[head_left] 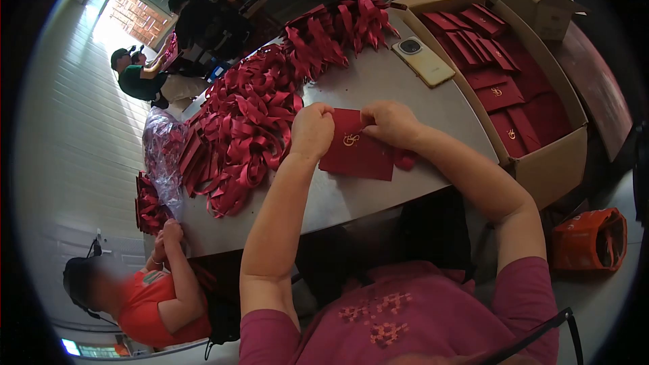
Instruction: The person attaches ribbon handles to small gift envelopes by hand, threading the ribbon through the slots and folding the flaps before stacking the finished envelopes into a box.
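Note:
A flat dark red gift bag (362, 157) with a gold emblem lies before me at the table's edge. My left hand (313, 131) is closed, pinching its upper left corner. At the upper right edge, my right hand (392, 124) has its fingers bent and pressed together on the bag. Part of a red ribbon (404, 159) shows under my right forearm, beside the bag. To the left of my left hand spreads a big heap of red ribbons (250, 108), with flat red pieces among them.
A cardboard box (551, 132) of flat red bags stands on the right. A phone (424, 61) lies near it on the metal table (453, 118). Clear plastic wrap (162, 155) sits at the left edge, by a person in orange (159, 307). An orange bag (589, 239) is lower right.

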`<state>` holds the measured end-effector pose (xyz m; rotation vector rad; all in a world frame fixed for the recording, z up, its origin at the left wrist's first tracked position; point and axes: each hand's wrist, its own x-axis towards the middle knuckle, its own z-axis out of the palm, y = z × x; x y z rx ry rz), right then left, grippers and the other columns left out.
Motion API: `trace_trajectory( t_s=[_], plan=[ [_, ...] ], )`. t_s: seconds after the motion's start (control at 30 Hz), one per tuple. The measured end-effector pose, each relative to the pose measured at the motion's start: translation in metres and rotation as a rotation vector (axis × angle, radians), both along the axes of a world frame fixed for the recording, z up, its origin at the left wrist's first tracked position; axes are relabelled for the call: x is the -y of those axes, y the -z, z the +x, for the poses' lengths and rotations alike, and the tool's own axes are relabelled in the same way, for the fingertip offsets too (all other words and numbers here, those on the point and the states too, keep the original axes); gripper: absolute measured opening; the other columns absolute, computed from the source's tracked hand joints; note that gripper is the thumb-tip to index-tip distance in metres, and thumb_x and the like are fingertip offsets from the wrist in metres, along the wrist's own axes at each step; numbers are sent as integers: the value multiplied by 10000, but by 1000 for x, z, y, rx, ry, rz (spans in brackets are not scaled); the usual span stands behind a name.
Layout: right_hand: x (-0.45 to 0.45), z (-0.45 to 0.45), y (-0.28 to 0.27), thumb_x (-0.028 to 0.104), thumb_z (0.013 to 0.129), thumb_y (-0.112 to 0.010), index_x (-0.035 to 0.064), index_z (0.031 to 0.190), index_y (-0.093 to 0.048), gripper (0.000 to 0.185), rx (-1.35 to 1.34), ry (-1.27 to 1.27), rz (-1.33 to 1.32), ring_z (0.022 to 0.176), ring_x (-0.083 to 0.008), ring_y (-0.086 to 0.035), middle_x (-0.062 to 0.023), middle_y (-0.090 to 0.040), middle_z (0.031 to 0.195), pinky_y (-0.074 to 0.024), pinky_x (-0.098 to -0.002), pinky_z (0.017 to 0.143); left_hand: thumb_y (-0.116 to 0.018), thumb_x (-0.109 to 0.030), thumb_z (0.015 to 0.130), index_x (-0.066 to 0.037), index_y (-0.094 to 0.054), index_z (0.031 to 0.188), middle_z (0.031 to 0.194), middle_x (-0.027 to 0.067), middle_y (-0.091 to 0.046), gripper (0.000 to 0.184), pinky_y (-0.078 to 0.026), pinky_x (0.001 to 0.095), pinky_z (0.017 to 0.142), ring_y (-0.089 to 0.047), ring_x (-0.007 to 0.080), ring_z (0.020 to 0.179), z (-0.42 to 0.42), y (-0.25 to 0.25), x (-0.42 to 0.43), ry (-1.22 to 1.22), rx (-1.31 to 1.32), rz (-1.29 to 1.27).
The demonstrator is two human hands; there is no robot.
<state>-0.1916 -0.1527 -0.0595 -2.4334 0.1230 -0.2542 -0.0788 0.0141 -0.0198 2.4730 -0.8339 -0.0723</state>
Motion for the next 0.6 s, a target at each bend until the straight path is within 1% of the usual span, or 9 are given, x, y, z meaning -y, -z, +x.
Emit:
trace_trajectory(
  t_s=[0.07,0.1,0.17,0.2,0.23,0.3,0.43,0.5,0.6],
  plan=[
    [0,-2,1,228,780,-684,110,894,-652,167,8,3,11,910,-309,-635,-106,-673,910,-497,-423,775,-505,-94,878,29,-613,1142,942,107,-677,310,-496,271,665,-630,147,816,-3,-1,-4,-53,-391,-241],
    [1,-3,0,230,778,-681,112,894,-653,168,19,1,15,909,-310,-635,-105,-673,910,-497,-426,775,-505,-94,878,29,-613,1142,942,107,-677,310,-496,271,665,-630,147,816,-5,-4,-6,-50,-396,-233],
    [1,-5,-2,219,774,-683,106,883,-647,161,27,3,27,885,-313,-632,-108,-664,887,-496,-423,756,-497,-88,884,42,-537,1218,977,101,-652,361,-488,266,673,-613,141,819,-8,-11,-10,-49,-499,-314],
    [1,-6,-2,208,770,-684,100,871,-641,154,38,-2,30,861,-316,-628,-111,-654,865,-494,-420,737,-522,-73,877,48,-542,1190,956,106,-649,335,-482,269,661,-611,133,801,-16,-18,-8,-95,-547,-385],
    [1,-5,0,208,770,-684,100,871,-641,154,38,-1,37,861,-316,-628,-111,-654,865,-494,-420,737,-522,-73,877,48,-542,1190,956,106,-649,335,-482,269,661,-611,133,801,-17,-19,-7,-96,-547,-378],
    [2,-3,0,197,769,-688,98,864,-645,144,41,-4,22,831,-303,-633,-104,-658,845,-494,-406,727,-576,-57,860,29,-556,1143,931,85,-645,297,-480,266,659,-610,134,770,-21,-23,-5,-145,-590,-552],
    [6,-8,-4,179,760,-698,96,862,-653,139,45,-35,153,768,-279,-635,-103,-663,815,-494,-384,698,-621,-44,844,0,-575,1068,907,59,-646,234,-484,266,661,-614,135,748,-27,-35,-1,-246,-658,-530],
    [7,-7,-4,169,757,-711,90,859,-661,139,34,-71,151,719,-253,-635,-101,-671,795,-492,-365,672,-640,-75,833,-17,-566,1052,842,73,-631,239,-460,341,594,-593,179,714,-23,-31,-4,-236,-716,-453],
    [8,-9,-5,172,767,-716,80,864,-663,144,48,-68,206,719,-243,-641,-102,-678,803,-495,-361,666,-625,-47,835,-17,-575,1039,834,71,-635,212,-474,321,599,-599,178,688,-28,-33,-10,-284,-818,-495]
  ],
)
